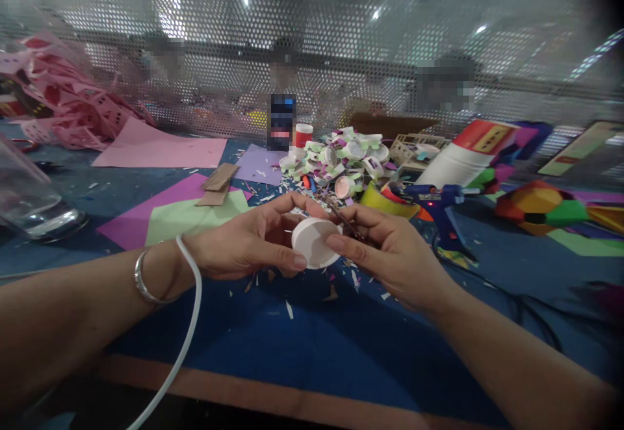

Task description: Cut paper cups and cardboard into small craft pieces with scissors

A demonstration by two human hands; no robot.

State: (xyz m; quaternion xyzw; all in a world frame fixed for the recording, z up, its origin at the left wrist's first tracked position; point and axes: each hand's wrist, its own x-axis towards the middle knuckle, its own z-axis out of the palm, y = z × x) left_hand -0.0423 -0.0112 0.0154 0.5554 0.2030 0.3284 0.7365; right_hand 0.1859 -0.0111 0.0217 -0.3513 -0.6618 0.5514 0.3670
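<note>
Between my two hands, above the table, is a white paper disc [316, 243] with a low rim, like a paper cup's bottom. My left hand [263, 235] grips its left edge, thumb in front and fingers behind. In my right hand [390, 248] is a dark metal tool that looks like scissors [347, 221], its tip pointing up and left; most of its handle is hidden by the fingers. The right thumb also rests against the disc's right side. Just beyond my hands lies a heap of small paper rings and discs [341, 154] with green and purple strips.
A blue glue gun [439, 206] with a red light stands at right, its black cable trailing. Behind it lean stacked paper cups [463, 157]. Coloured sheets [195, 222] and a clear glass [39, 202] are at left. Paper scraps litter the blue table [302, 358]; a perforated metal screen [316, 40] rises behind.
</note>
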